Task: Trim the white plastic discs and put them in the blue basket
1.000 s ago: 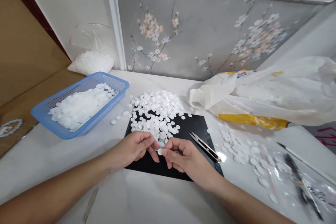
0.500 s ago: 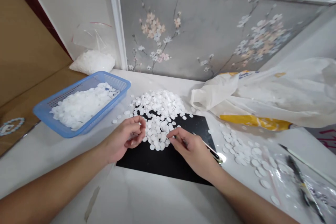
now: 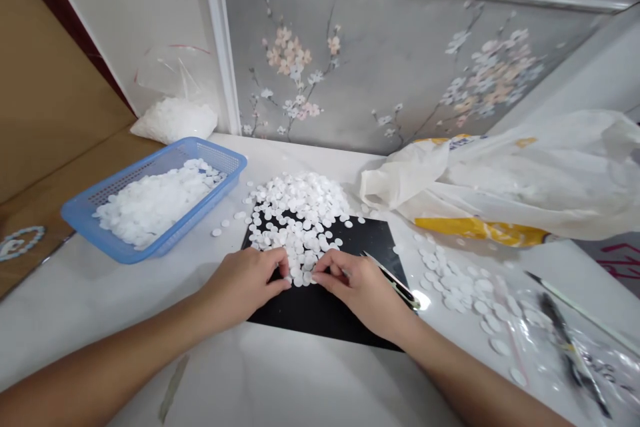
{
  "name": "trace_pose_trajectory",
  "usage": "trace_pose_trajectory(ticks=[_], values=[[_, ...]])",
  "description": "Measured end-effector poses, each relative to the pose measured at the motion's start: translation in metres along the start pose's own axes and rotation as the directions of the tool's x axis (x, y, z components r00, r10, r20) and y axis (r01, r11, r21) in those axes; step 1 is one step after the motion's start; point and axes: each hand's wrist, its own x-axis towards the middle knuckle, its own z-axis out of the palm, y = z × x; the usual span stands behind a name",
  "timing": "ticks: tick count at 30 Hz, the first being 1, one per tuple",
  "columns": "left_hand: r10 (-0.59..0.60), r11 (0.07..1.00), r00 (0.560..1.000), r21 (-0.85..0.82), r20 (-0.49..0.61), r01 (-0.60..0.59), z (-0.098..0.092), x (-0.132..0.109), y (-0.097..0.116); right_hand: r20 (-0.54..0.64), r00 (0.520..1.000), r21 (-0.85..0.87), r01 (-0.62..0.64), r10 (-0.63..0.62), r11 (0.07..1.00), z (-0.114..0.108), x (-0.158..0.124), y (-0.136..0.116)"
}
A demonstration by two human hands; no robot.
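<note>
A loose heap of small round white discs (image 3: 300, 197) spreads onto a black mat (image 3: 320, 317). My left hand (image 3: 250, 283) is at the heap's near left edge, thumb and forefinger pinched on a white disc. Across from it, my right hand (image 3: 360, 287) is closed in a pinch on another white disc at the heap's near right edge. Both discs are mostly covered by the fingertips. Behind my right hand, a slim pointed tool (image 3: 397, 283) lies on the mat, partly hidden; its kind is unclear.
A blue basket (image 3: 117, 250) of white discs stands at left, with a clear bag (image 3: 175, 121) of white pieces behind. A white plastic bag (image 3: 500, 180) lies at right. Nearer are scattered discs (image 3: 455, 287), a black pen-like tool (image 3: 575, 347) and clear bags (image 3: 540, 340).
My left hand has moved right and slightly down to the heap's near edge, and its fingers have come together in a pinch. My right hand has shifted only slightly downward.
</note>
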Motion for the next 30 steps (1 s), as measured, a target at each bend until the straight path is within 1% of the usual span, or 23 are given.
trace_pose_trajectory(ticks=[2,3,5,6,7,8,10,11,12,13,14,15,16,17,18,20,21,22,23,25,27,28,30], values=[[0.007,0.999,1.0,-0.044,0.022,-0.006,-0.001,0.0,-0.001,-0.023,0.999,0.053,-0.026,0.027,0.998,-0.003,0.001,0.001],[0.017,0.996,0.999,-0.092,0.033,-0.014,-0.001,0.0,-0.001,-0.035,0.999,0.077,-0.037,0.04,0.996,-0.004,0.001,0.001],[0.049,0.966,0.998,-0.254,0.038,-0.038,-0.004,0.0,-0.001,-0.047,0.997,0.096,-0.053,0.058,0.994,-0.007,0.002,0.001],[0.058,0.928,0.997,-0.371,0.05,-0.036,-0.005,0.0,-0.001,-0.047,0.997,0.083,-0.057,0.061,0.995,-0.008,0.003,0.001],[0.06,0.864,0.996,-0.504,0.073,-0.015,-0.006,0.0,-0.001,-0.044,0.997,0.054,-0.057,0.06,0.997,-0.008,0.003,0.0],[0.055,0.774,0.993,-0.632,0.105,0.024,-0.007,0.001,-0.002,-0.039,0.998,0.016,-0.055,0.056,0.998,-0.008,0.003,-0.001],[0.045,0.57,0.983,-0.813,0.178,0.121,-0.008,0.003,-0.003,-0.013,0.999,-0.06,-0.052,0.052,0.997,-0.007,0.002,-0.003],[0.043,0.488,0.979,-0.859,0.2,0.154,-0.008,0.004,-0.004,0.003,0.999,-0.092,-0.052,0.053,0.994,-0.006,0.002,-0.003],[0.039,0.439,0.978,-0.883,0.205,0.167,-0.008,0.005,-0.005,0.019,0.998,-0.123,-0.05,0.053,0.991,-0.005,0.001,-0.003],[0.036,0.424,0.979,-0.89,0.203,0.169,-0.008,0.005,-0.005,0.033,0.998,-0.15,-0.043,0.049,0.988,-0.004,0.001,-0.003],[0.037,0.436,0.978,-0.884,0.206,0.17,-0.007,0.005,-0.005,0.045,0.998,-0.174,-0.032,0.04,0.984,-0.003,0.0,-0.003],[0.042,0.471,0.977,-0.867,0.208,0.164,-0.006,0.005,-0.005,0.055,0.998,-0.192,-0.018,0.029,0.981,-0.002,0.0,-0.003],[0.046,0.53,0.98,-0.836,0.196,0.142,-0.005,0.005,-0.004,0.067,0.998,-0.204,-0.005,0.019,0.979,-0.002,0.0,-0.003],[0.047,0.61,0.986,-0.786,0.162,0.1,-0.003,0.005,-0.003,0.08,0.997,-0.21,0.004,0.013,0.978,-0.002,-0.001,-0.003],[0.047,0.706,0.993,-0.707,0.11,0.045,-0.001,0.004,-0.002,0.089,0.996,-0.206,0.01,0.008,0.979,-0.003,-0.001,-0.003],[0.068,0.889,0.998,-0.453,-0.013,-0.066,0.005,0.003,0.0,0.093,0.996,-0.161,0.01,0.005,0.987,-0.005,-0.001,-0.003],[0.096,0.946,0.994,-0.306,-0.056,-0.109,0.008,0.002,0.0,0.091,0.996,-0.122,0.005,0.006,0.993,-0.007,0.0,-0.003],[0.136,0.974,0.987,-0.173,-0.081,-0.148,0.011,0.002,0.0,0.086,0.996,-0.076,-0.003,0.009,0.997,-0.008,0.0,-0.004],[0.179,0.98,0.979,-0.067,-0.097,-0.186,0.014,0.002,-0.001,0.078,0.997,-0.03,-0.011,0.014,0.999,-0.009,0.001,-0.004],[0.263,0.965,0.957,0.059,-0.122,-0.257,0.018,0.003,-0.004,0.049,0.999,0.035,-0.02,0.019,0.999,-0.01,0.002,-0.003],[0.317,0.947,0.939,0.095,-0.134,-0.307,0.02,0.004,-0.007,0.028,0.999,0.038,-0.016,0.015,0.999,-0.01,0.003,-0.003],[0.333,0.942,0.933,0.097,-0.133,-0.323,0.021,0.004,-0.008,0.042,0.999,0.01,-0.012,0.011,1.0,-0.009,0.002,-0.002],[0.353,0.935,0.927,0.094,-0.126,-0.343,0.021,0.005,-0.009,0.106,0.994,-0.08,-0.008,0.016,0.997,-0.01,0.001,-0.003]])
